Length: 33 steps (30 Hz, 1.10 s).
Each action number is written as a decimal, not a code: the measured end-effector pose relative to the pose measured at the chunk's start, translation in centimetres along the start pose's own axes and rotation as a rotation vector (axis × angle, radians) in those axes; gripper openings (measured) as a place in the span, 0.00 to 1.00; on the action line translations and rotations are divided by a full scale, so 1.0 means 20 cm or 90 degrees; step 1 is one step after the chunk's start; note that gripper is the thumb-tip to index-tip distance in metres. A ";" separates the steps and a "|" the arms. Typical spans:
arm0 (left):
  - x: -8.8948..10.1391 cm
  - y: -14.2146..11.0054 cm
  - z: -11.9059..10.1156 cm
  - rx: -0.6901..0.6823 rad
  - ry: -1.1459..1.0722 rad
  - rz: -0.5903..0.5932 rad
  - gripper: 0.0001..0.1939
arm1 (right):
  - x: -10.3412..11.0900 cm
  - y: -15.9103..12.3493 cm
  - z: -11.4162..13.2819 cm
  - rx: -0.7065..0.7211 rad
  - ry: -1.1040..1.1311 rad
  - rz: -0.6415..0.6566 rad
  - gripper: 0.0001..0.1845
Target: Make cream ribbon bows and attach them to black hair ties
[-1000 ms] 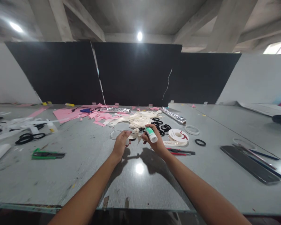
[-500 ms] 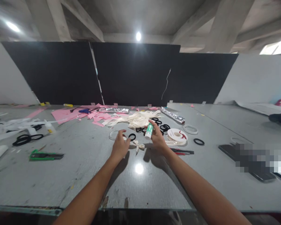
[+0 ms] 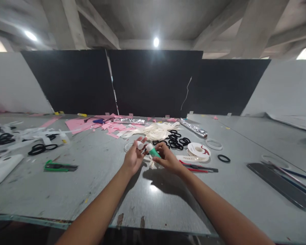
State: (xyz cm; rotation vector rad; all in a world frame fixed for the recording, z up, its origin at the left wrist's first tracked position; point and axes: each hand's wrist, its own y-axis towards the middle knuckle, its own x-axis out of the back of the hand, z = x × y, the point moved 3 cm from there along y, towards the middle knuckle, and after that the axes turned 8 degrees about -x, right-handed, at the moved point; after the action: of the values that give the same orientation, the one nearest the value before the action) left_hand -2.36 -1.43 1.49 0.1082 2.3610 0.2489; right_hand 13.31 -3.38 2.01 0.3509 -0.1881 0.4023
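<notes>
Right there in the middle, the right hand had its fingers wrapped around a green-and-white glue stick, white end tipped up toward 10 o'clock. And the left hand, at its 9 o'clock, gripped a white cap by the thumb, other fingers spread; cap and tube stood just beside each other, apart. Whatever the tube held could not be made out. Just below, a piece of cream ribbon peeked out, mostly hidden by the hands.

Over to 3 o'clock, the white spool carried its wound ribbon, a printed tail running back toward the right hand. Black hair ties piled up at 2, loose ribbon strips at 12, and a red utility knife lay at 4.

Way out at 9 came a small white bottle, contents unclear, black-handled scissors near it and a green utility knife nearer the front.

As for room, grey table stretched from the hands to the near edge at 6, while dark panels walled off 12.
</notes>
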 end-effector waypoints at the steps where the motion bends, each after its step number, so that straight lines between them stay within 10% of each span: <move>1: -0.01 0.00 0.00 0.002 -0.001 -0.002 0.19 | -0.01 0.00 0.01 -0.001 -0.031 0.007 0.19; 12: -0.06 -0.04 0.04 -0.035 0.112 0.068 0.16 | 0.00 -0.02 0.04 -0.019 -0.236 -0.102 0.21; 24: -0.09 -0.07 0.01 -0.010 0.146 0.152 0.14 | -0.06 0.01 -0.04 -0.170 0.266 0.004 0.25; 33: -0.07 -0.01 -0.03 -0.129 0.333 0.143 0.23 | 0.02 0.03 0.06 -0.115 0.260 0.006 0.26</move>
State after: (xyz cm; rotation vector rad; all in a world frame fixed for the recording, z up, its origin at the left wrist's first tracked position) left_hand -1.76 -1.91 2.90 0.2360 2.8220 0.6954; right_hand 13.27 -3.12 3.32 0.0858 0.1717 0.4546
